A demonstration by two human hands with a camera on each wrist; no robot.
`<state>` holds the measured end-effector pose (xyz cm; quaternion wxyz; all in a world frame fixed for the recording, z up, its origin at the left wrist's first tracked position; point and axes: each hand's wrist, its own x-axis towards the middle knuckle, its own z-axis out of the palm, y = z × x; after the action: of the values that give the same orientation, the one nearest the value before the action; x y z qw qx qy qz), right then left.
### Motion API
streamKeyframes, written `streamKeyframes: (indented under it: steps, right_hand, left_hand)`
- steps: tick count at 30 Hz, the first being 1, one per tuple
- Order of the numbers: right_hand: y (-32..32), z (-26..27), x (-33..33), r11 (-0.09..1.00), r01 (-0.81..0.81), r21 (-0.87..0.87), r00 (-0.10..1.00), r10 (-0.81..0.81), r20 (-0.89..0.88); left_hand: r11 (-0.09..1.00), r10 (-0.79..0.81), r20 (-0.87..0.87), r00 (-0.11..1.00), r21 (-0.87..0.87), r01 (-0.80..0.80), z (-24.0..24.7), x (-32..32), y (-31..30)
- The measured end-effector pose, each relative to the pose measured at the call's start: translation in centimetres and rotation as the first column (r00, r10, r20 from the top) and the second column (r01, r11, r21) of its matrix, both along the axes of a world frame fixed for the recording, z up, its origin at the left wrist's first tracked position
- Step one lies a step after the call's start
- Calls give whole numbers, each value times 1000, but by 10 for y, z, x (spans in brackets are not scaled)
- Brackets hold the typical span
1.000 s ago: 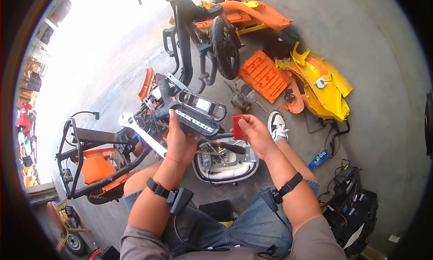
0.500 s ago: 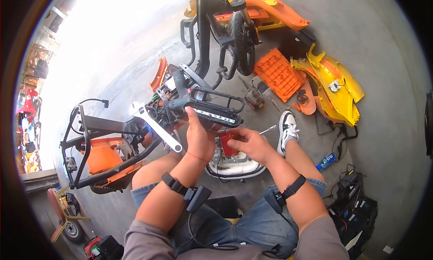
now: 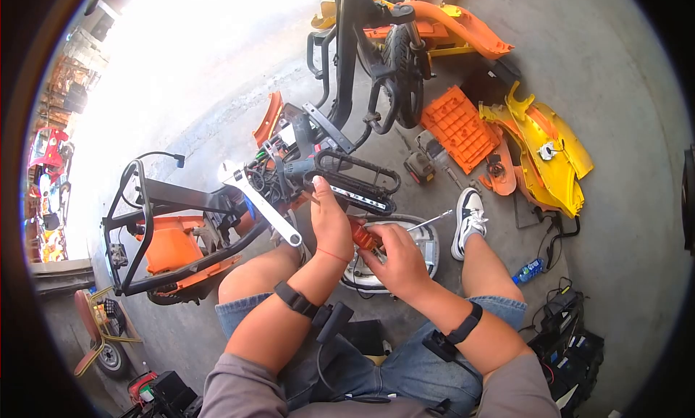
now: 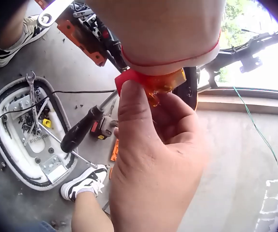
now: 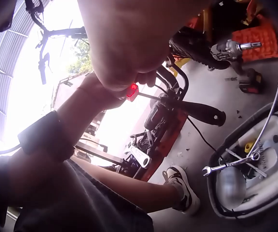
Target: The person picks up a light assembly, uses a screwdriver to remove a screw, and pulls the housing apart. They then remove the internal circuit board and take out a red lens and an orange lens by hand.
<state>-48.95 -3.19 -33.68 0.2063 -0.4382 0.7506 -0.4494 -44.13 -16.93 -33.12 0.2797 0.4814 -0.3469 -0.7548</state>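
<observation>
My left hand [image 3: 331, 226] grips a black oval lamp housing [image 3: 362, 189] with a white strip along it, the thumb pointing up at its near end. Close against the left palm, my right hand [image 3: 399, 262] pinches a small red and orange lens [image 3: 362, 235]. In the left wrist view, the right thumb presses the red end of this lens [image 4: 168, 82], below the left wrist's red string. A black-handled screwdriver [image 4: 82, 129] points its shaft toward the lens; its far end is hidden behind the right thumb. The right wrist view shows the lens [image 5: 132, 93] glowing red.
A white pan [image 4: 20, 154] with a dark rim lies on the floor between the feet, bearing wrenches [image 4: 31, 92] and small hardware. A large silver wrench [image 3: 268, 209] is left of the hands. Ahead are a bike frame [image 3: 347, 70], an orange panel [image 3: 460, 128] and yellow bodywork [image 3: 546, 150].
The right hand has brought the lens left, up against the left hand, and turned it so orange shows. The housing has tipped to a more edge-on view. The head view has shifted.
</observation>
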Motion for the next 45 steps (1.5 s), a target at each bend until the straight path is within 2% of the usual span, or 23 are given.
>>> streamKeyframes:
  steps: [3, 9, 14, 18, 21, 29, 31, 36, 38, 39, 40, 42, 43, 45]
  right_hand:
    - [1, 1, 1, 999, -8, 37, 998, 10, -54]
    - [1, 1, -1, 999, 34, -33, 997, -31, 76]
    - [2, 1, 4, 997, 38, -74, 999, -40, -16]
    - [0, 10, 0, 996, 2, -93, 999, -6, -52]
    - [1, 10, 3, 997, 20, -74, 1000, -20, -1]
    - [2, 11, 3, 992, 26, -124, 999, -31, -37]
    - [1, 12, 3, 991, 28, -128, 998, -35, -49]
    - [0, 15, 3, 988, 29, -150, 995, -43, -87]
    - [-2, 18, 2, 999, 14, -51, 997, -18, -76]
    - [-2, 16, 0, 999, 9, -50, 998, -12, -68]
    - [-2, 14, -1, 998, 15, -53, 998, -19, -66]
    - [-1, 12, -2, 1000, -12, 0, 986, 11, -166]
    - [1, 8, -2, 1000, -2, 5, 987, 2, -160]
    - [3, 2, -8, 983, -124, 137, 991, 130, -35]
  left_hand:
    - [1000, 10, -8, 1000, 15, -9, -2, -1, 0]
    - [1000, -11, -115, 993, -4, 11, 5, -5, 3]
    - [999, -27, -93, 995, -42, 23, 1, -5, 1]
    - [998, 51, -64, 997, 35, -49, 8, -9, -1]
    - [987, 121, -143, 982, -88, -135, -5, -12, -1]
    - [990, 59, -145, 988, -122, -77, 5, -8, 3]
    - [973, 158, -221, 962, -133, -191, 1, -11, 2]
    - [965, 139, -230, 963, -188, -184, 5, -12, 0]
    - [969, 129, -242, 961, -175, -175, -5, -10, -3]
    - [975, 96, -157, 983, -184, -125, -5, -8, -2]
    - [975, 89, -155, 984, -187, -118, -7, -9, -1]
    - [977, 104, -143, 984, -168, -128, -9, -9, 6]
    - [978, 82, -154, 985, -176, -109, -9, -8, 8]
    - [982, 60, -168, 984, -167, -89, -6, -11, 9]
